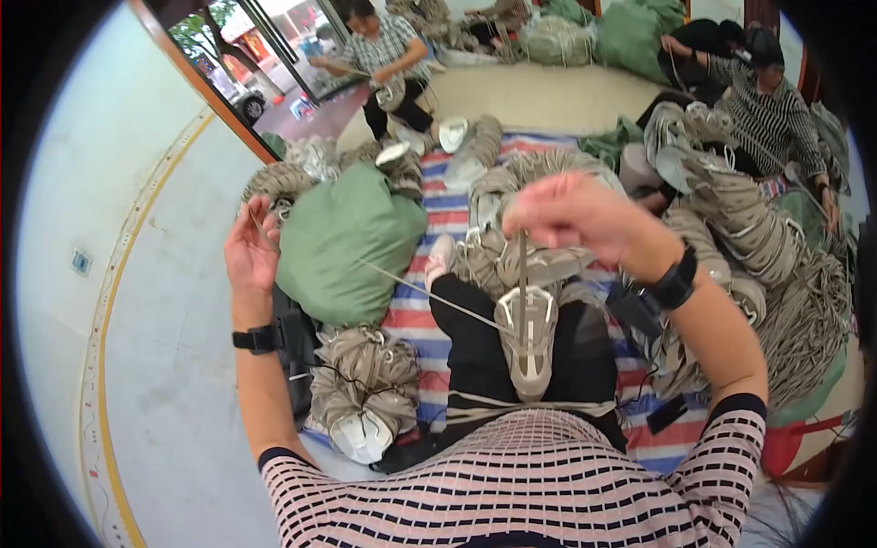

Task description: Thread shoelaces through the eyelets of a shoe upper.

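A beige-grey shoe upper [541, 331] rests between my thighs, its toe toward my body. My right hand [577, 219] is raised above it, fingers closed on a flat brown shoelace [523, 274] that runs taut down to the eyelets. A second, pale lace [429, 292] stretches from the upper's side leftward, its far end in front of a green sack. My left hand [251, 245] is held up beside that sack, fingers curled together; what they pinch, if anything, is too small to make out. A pale cord [466, 404] crosses my thighs.
Bundled uppers [365, 384] lie by my left leg, beside the green sack [352, 242]. More stacked uppers [722, 192] and a heap of laces [776, 310] fill the right. A phone [667, 414] lies on the striped sheet [416, 320]. Other people [388, 59] work farther back.
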The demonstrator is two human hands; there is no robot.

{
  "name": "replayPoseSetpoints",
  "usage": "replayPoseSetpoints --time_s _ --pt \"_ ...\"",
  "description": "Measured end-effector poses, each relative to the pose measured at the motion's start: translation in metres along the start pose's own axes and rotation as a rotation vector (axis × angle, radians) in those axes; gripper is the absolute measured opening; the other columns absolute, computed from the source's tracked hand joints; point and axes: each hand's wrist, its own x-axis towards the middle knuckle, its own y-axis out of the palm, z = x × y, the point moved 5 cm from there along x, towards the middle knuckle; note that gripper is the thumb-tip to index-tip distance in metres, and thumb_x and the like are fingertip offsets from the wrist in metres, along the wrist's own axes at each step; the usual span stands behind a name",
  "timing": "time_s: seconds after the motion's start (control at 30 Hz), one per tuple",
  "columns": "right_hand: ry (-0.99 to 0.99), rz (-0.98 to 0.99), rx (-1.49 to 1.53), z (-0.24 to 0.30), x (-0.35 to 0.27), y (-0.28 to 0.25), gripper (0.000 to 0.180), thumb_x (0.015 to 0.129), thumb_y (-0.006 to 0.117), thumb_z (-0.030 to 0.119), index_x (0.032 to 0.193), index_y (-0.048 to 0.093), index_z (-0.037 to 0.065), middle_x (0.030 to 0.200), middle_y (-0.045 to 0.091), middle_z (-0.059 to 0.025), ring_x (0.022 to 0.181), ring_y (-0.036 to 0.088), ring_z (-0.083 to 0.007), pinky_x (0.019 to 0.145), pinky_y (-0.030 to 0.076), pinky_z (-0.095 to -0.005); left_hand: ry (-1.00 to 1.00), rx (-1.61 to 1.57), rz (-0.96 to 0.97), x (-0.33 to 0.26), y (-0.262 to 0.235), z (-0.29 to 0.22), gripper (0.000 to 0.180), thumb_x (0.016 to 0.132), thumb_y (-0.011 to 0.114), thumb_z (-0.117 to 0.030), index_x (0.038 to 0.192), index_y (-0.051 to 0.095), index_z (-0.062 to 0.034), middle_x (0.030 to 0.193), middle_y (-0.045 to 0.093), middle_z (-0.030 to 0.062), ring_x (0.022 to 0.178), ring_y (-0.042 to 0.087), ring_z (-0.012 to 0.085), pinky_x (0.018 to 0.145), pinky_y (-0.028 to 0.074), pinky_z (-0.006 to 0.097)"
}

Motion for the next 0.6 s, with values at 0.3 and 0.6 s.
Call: replayPoseSetpoints --time_s 0.3,0.6 --pt "-0.494 -0.142 -0.328 0.221 -0.007 0.017 0.024 0.09 0.057 0.02 0.101 0.063 -0.001 0.06 0.054 0.0057 0.039 0.03 0.0019 0.036 0.02 -0.0151 0.166 0.42 0.238 0.054 0.166 -0.099 0.035 0.095 0.049 -0.023 0.12 0.055 0.0009 0.11 0.062 0.007 0.078 0.056 0.0105 0.067 0.048 0.023" --pt "-0.649 -0.325 -0.735 0.291 0.013 0.048 0.021 0.088 0.061 0.022 0.092 0.069 0.003 0.061 0.056 0.0018 0.04 0.034 -0.0002 0.036 0.021 -0.0154 0.601 0.682 0.346 0.062 0.306 -0.093 0.044 0.091 0.058 -0.017 0.126 0.04 0.0029 0.092 0.067 0.0081 0.059 0.055 0.0073 0.05 0.044 0.017"
